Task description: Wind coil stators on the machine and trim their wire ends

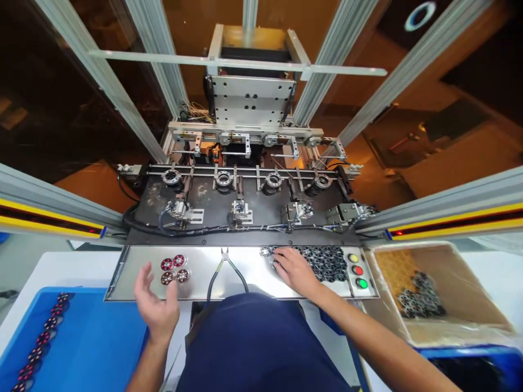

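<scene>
My left hand is raised with its fingers spread, holding nothing, just below several red-and-black round parts on the metal shelf. My right hand reaches over the shelf, fingers bent down on a small round part at the left edge of a cluster of black round parts. Its fingertips are partly hidden, so the grip is unclear. A grey round part lies beside those fingertips. Between my hands, cutters rest with their handles apart.
Behind the shelf stands a machine with several ring fixtures. Yellow, red and green buttons sit at the shelf's right. A blue tray with a row of parts is at lower left; a lined box of dark parts is at right.
</scene>
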`<move>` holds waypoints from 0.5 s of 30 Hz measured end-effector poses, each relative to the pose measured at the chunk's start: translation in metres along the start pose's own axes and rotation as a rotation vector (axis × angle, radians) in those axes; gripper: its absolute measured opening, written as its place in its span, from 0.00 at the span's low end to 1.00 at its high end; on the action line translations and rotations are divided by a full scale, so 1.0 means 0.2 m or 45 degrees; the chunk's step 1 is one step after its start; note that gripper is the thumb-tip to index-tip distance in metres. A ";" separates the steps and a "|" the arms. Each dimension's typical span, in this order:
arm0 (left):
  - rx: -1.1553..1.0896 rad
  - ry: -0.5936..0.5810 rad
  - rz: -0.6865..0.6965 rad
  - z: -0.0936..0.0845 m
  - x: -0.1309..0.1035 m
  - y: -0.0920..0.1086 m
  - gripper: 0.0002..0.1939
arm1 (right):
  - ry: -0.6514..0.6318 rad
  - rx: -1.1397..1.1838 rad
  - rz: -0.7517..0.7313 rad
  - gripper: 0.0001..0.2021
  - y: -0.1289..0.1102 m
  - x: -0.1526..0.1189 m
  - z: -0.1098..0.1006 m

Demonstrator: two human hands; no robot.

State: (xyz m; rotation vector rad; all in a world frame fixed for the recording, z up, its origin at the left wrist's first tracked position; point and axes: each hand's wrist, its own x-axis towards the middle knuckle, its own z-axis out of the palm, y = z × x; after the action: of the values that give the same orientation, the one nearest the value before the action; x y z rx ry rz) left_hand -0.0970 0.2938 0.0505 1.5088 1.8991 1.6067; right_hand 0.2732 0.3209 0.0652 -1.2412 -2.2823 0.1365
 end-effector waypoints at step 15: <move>-0.337 -1.071 -0.716 0.23 -0.11 0.41 0.27 | -0.319 0.121 0.009 0.06 -0.08 -0.11 0.12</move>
State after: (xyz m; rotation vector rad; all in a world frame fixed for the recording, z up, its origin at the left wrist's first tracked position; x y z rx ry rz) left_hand -0.0091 0.2924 0.0920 1.1198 1.3697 0.7478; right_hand 0.2588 0.2972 0.0407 -1.2426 -2.4497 0.4198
